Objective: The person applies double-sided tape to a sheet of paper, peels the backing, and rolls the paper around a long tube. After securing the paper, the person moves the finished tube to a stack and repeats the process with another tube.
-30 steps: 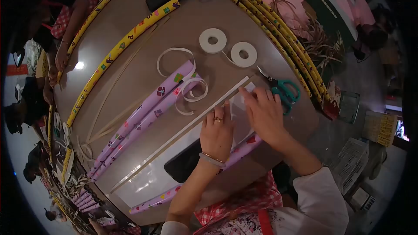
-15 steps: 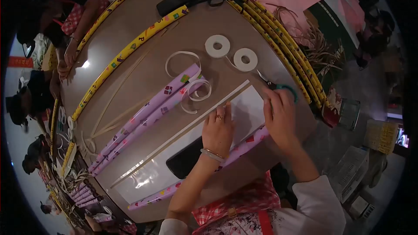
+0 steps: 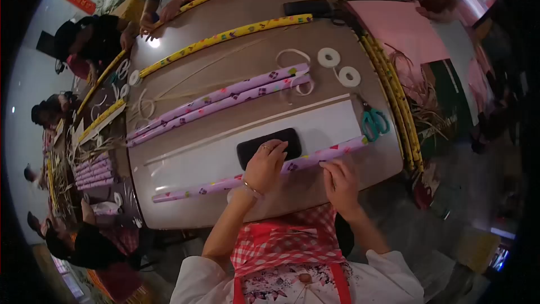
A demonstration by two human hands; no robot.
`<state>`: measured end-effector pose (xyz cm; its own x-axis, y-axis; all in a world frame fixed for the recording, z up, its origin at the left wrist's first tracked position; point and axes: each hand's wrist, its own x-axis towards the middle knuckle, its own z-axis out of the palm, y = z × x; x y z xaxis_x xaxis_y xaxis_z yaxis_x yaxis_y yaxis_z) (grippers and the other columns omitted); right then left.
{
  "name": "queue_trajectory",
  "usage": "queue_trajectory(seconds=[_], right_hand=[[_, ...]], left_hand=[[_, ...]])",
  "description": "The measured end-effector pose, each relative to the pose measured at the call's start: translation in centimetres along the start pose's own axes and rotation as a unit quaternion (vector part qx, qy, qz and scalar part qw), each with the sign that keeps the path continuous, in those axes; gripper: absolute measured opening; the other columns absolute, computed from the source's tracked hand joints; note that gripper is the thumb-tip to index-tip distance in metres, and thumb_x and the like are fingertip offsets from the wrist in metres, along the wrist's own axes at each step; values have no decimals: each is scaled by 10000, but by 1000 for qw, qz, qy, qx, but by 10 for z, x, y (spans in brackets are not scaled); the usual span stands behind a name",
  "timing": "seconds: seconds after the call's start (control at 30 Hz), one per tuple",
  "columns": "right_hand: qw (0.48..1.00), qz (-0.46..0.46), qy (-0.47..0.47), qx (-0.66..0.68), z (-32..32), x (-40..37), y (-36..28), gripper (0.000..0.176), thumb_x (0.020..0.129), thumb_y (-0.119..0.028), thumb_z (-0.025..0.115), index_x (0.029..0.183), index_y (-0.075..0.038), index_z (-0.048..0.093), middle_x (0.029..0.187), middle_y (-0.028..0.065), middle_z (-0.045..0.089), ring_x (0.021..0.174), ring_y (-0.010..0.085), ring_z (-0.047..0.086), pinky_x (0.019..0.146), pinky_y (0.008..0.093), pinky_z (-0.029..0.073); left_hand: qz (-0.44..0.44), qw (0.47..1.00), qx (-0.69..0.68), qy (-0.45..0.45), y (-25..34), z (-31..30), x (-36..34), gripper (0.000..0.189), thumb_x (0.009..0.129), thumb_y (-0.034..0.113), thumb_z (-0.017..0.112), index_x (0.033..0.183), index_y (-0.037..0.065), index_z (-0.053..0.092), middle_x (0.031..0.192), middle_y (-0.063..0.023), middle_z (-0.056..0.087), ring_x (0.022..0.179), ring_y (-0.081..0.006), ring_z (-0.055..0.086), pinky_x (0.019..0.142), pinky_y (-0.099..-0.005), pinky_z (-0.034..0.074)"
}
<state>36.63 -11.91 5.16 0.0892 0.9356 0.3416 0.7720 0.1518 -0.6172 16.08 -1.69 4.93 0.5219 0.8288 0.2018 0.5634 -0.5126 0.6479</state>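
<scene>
My left hand (image 3: 264, 167) is bent over the near edge of a black case (image 3: 270, 145), its fingers drawn together; whether anything is between them is hidden. A purple patterned paper tube (image 3: 315, 159) runs under that wrist, along the near edge of a white sheet (image 3: 332, 121). My right hand (image 3: 341, 184) is at the near side of this tube, fingers apart and slightly bent, index fingertip touching or nearly touching it. Teal-handled scissors (image 3: 375, 124) lie beyond the tube's right end. A narrow pale strip (image 3: 253, 125) follows the sheet's far edge.
Two more purple tubes (image 3: 225, 93) lie farther back, near two white tape rolls (image 3: 329, 57). A yellow tube (image 3: 225, 36) lies beyond them. Several yellow tubes (image 3: 392, 98) line the table's right edge. Other people's hands (image 3: 163, 17) are at the far left edge.
The head view has turned and shifted. My right hand has come from beside the scissors to the near purple tube. My left hand has drawn back from the sheet to the black case, fingers now bent.
</scene>
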Motion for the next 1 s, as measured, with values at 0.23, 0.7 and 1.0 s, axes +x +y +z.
queue_trajectory(seconds=[0.23,0.7,1.0], right_hand=[[993,-113,-34,-15,28,8,-25,161,861,-73,611,1015,-70,660,1026,57,618,931,248,593,825,394,416],[899,-292,-324,-47,83,104,-23,366,802,-132,682,1162,-119,620,1283,82,551,1150,300,532,963,400,437],[877,-265,-388,-100,85,114,-38,596,692,-220,795,1241,-111,589,1310,109,491,1200,317,483,1003,416,420]], left_hand=[[-60,991,68,96,6,-33,-159,329,827,41,606,1156,53,598,1112,-137,599,1014,-331,594,851,-414,499],[-97,957,167,215,-52,-52,-205,394,888,113,554,1275,41,528,1308,-137,536,1260,-311,482,1070,-450,362],[-249,936,212,129,-138,-73,-137,448,944,292,509,1256,-28,497,1356,-199,478,1278,-332,436,1058,-403,375]])
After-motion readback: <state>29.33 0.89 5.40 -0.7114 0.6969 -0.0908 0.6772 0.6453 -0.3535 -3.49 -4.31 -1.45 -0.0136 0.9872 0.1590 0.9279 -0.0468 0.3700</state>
